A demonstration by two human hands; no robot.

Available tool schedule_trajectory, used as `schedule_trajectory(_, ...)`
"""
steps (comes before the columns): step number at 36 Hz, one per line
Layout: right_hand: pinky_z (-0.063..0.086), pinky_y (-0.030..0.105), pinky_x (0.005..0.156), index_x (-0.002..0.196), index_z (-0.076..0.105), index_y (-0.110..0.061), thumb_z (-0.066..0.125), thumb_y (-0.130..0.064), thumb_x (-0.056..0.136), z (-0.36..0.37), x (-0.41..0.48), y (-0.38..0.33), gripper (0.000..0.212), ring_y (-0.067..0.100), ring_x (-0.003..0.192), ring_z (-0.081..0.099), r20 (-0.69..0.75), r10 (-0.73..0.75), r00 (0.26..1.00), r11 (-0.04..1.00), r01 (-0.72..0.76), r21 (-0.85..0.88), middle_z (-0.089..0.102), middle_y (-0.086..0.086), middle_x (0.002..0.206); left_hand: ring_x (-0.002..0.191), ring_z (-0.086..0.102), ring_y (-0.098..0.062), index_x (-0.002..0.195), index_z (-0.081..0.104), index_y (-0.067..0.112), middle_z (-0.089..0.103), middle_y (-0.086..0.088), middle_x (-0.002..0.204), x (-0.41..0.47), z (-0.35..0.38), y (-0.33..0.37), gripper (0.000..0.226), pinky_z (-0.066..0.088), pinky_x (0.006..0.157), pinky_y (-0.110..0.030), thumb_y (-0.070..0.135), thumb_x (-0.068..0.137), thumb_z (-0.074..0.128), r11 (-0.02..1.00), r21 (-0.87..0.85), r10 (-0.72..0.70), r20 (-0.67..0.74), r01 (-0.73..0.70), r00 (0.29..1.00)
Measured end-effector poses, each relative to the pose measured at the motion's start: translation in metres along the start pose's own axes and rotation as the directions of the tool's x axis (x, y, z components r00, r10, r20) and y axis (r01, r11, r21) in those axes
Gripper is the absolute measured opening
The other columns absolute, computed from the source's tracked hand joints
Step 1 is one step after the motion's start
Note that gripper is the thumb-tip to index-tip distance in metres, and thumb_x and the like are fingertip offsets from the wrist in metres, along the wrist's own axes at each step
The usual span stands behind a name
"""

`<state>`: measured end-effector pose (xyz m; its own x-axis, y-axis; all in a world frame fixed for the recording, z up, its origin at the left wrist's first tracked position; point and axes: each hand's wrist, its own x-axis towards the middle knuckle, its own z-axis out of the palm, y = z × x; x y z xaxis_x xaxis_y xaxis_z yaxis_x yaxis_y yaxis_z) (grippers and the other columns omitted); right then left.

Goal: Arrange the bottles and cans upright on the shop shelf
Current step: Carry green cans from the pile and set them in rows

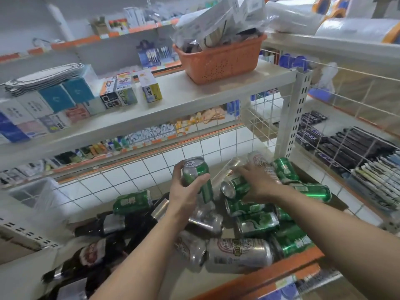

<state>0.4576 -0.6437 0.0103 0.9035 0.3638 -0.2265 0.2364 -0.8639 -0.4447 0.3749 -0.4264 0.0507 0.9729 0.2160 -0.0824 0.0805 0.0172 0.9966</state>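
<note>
My left hand (pixel 186 192) grips a green can (pixel 198 176), holding it upright above the heap. To its right, my right hand (pixel 258 182) curls over a green can lying on its side (pixel 234 187). Around them several green cans (pixel 257 224) and silver cans (pixel 240 254) lie tumbled on the lower shelf (pixel 290 263). Dark brown bottles (pixel 101 226) lie on their sides at the left of the shelf, one with a red and white label (pixel 91 254).
A white wire grid (pixel 257 126) backs and sides the shelf. Above hangs a white shelf board (pixel 173 100) with small boxes and an orange basket (pixel 220 59). A neighbouring shelf on the right holds dark packets (pixel 350 146). A clear plastic bin (pixel 32 195) stands at left.
</note>
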Motion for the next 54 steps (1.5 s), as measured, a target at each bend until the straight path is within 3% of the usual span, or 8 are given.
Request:
schedule_trajectory(6, 0.034, 0.051, 0.118, 0.148, 0.040, -0.041, 0.087, -0.040, 0.072, -0.001, 0.007, -0.003, 0.089, 0.023, 0.139, 0.038, -0.109, -0.055, 0.993, 0.996, 0.046, -0.083, 0.045, -0.006, 0.150, 0.107, 0.070, -0.030, 0.133, 0.048, 0.040, 0.068, -0.006, 0.121, -0.003, -0.023, -0.003, 0.064, 0.063, 0.083, -0.048, 0.037, 0.081, 0.084, 1.000, 0.008, 0.016, -0.057, -0.015, 0.998)
schedule_trajectory(11, 0.045, 0.024, 0.075, 0.120, 0.059, -0.026, 0.090, -0.045, 0.069, -0.027, -0.018, -0.035, 0.062, 0.008, 0.094, 0.059, -0.303, -0.003, 0.953, 0.949, 0.098, 0.299, 0.063, -0.011, 0.103, 0.109, 0.070, -0.032, 0.129, 0.052, 0.040, 0.068, -0.006, 0.121, -0.008, -0.044, 0.005, 0.066, 0.061, 0.086, -0.058, 0.047, 0.073, 0.084, 0.999, 0.000, 0.040, -0.089, -0.040, 0.995)
schedule_trajectory(17, 0.058, 0.035, 0.077, 0.113, 0.056, -0.023, 0.089, -0.033, 0.070, -0.030, -0.034, -0.114, 0.055, 0.014, 0.094, 0.067, -0.216, 0.019, 0.976, 0.837, 0.102, 0.538, 0.068, -0.005, 0.104, 0.104, 0.071, -0.034, 0.121, 0.056, 0.039, 0.069, -0.011, 0.115, -0.029, -0.094, 0.019, 0.049, 0.061, 0.086, -0.057, 0.034, 0.082, 0.084, 0.996, -0.035, 0.077, -0.162, -0.084, 0.984)
schedule_trajectory(25, 0.063, 0.035, 0.071, 0.140, 0.043, 0.008, 0.083, -0.013, 0.075, 0.040, -0.045, -0.239, 0.079, 0.032, 0.094, 0.072, 0.013, -0.128, 0.992, 0.006, -0.012, 1.000, 0.068, 0.028, 0.120, 0.089, 0.074, -0.016, 0.111, 0.063, 0.033, 0.078, 0.001, 0.098, -0.101, -0.213, 0.045, 0.039, 0.059, 0.068, -0.024, 0.010, 0.085, 0.081, 0.983, -0.044, 0.150, -0.359, -0.177, 0.921)
schedule_trajectory(32, 0.051, 0.028, 0.051, 0.072, 0.076, -0.014, 0.079, -0.009, 0.073, 0.127, -0.103, -0.400, 0.006, 0.020, 0.058, 0.066, 0.185, -0.464, 0.866, 0.294, -0.046, 0.955, 0.070, 0.009, 0.070, 0.075, 0.074, -0.014, 0.105, 0.067, 0.033, 0.077, 0.002, 0.091, -0.196, -0.362, 0.054, 0.036, 0.059, 0.060, -0.030, 0.004, 0.086, 0.078, 0.971, -0.077, 0.135, -0.600, -0.225, 0.789)
schedule_trajectory(41, 0.063, 0.032, 0.081, 0.128, 0.062, 0.001, 0.067, -0.012, 0.091, 0.252, -0.157, -0.574, 0.040, 0.028, 0.098, 0.073, 0.280, -0.607, 0.744, 0.059, -0.310, 0.949, 0.073, 0.018, 0.119, 0.079, 0.072, -0.015, 0.123, 0.057, 0.032, 0.074, 0.000, 0.094, -0.328, -0.526, 0.035, 0.044, 0.059, 0.064, -0.030, 0.022, 0.087, 0.081, 0.969, -0.040, 0.103, -0.830, -0.242, 0.548)
schedule_trajectory(46, 0.060, 0.044, 0.086, 0.114, 0.066, -0.003, 0.097, -0.024, 0.040, 0.289, -0.182, -0.651, 0.083, 0.030, 0.094, 0.072, 0.391, -0.727, 0.565, 0.241, -0.323, 0.915, 0.072, 0.019, 0.105, 0.080, 0.063, -0.003, 0.122, 0.043, 0.042, 0.061, 0.019, 0.093, -0.375, -0.583, 0.028, 0.056, 0.053, 0.077, -0.031, 0.024, 0.086, 0.082, 0.974, -0.059, 0.071, -0.837, -0.219, 0.543)
schedule_trajectory(54, 0.054, 0.048, 0.082, 0.110, 0.064, -0.007, 0.091, -0.029, 0.048, 0.347, -0.153, -0.730, 0.071, 0.032, 0.087, 0.068, 0.330, -0.660, 0.675, 0.305, -0.161, 0.939, 0.069, 0.018, 0.097, 0.078, 0.074, -0.012, 0.117, 0.066, 0.020, 0.076, -0.005, 0.100, -0.382, -0.668, -0.004, 0.039, 0.058, 0.057, -0.020, 0.016, 0.083, 0.084, 0.988, -0.112, -0.049, -0.878, -0.106, 0.475)
